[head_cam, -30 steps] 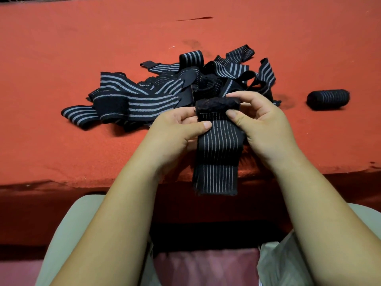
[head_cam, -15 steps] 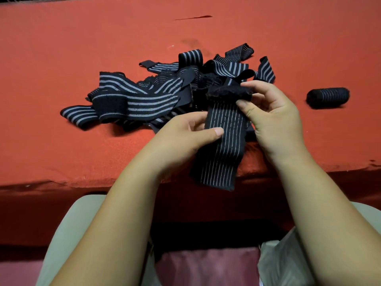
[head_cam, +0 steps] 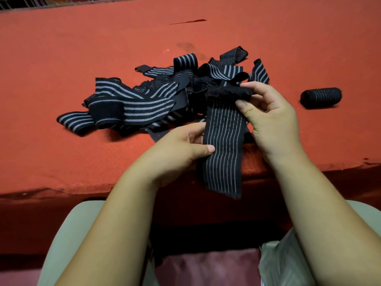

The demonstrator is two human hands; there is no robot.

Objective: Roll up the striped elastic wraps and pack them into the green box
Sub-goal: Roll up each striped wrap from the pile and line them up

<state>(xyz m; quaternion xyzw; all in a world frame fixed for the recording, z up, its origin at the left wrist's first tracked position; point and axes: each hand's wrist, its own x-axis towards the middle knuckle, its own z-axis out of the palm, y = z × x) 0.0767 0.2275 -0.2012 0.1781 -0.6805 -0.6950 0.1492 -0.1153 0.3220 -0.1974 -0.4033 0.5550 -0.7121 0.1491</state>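
A black elastic wrap with thin grey stripes (head_cam: 223, 145) hangs over the table's front edge. Its top end is folded into a small dark roll (head_cam: 226, 92). My right hand (head_cam: 270, 118) pinches that roll between thumb and fingers. My left hand (head_cam: 185, 147) grips the strip lower down, thumb on its left edge. Behind them lies a tangled pile of several striped wraps (head_cam: 144, 102). A finished rolled wrap (head_cam: 320, 98) lies on its side at the right. No green box is in view.
The red cloth-covered table (head_cam: 82, 48) runs across the view, its front edge just under my hands. A dark slit (head_cam: 187, 21) marks the cloth at the back. My lap and a pink cushion (head_cam: 206, 267) are below the edge.
My right hand has lifted the rolled end up and to the right. My left hand slid down the strip from the roll. The strip's free end now hangs slanted rightward.
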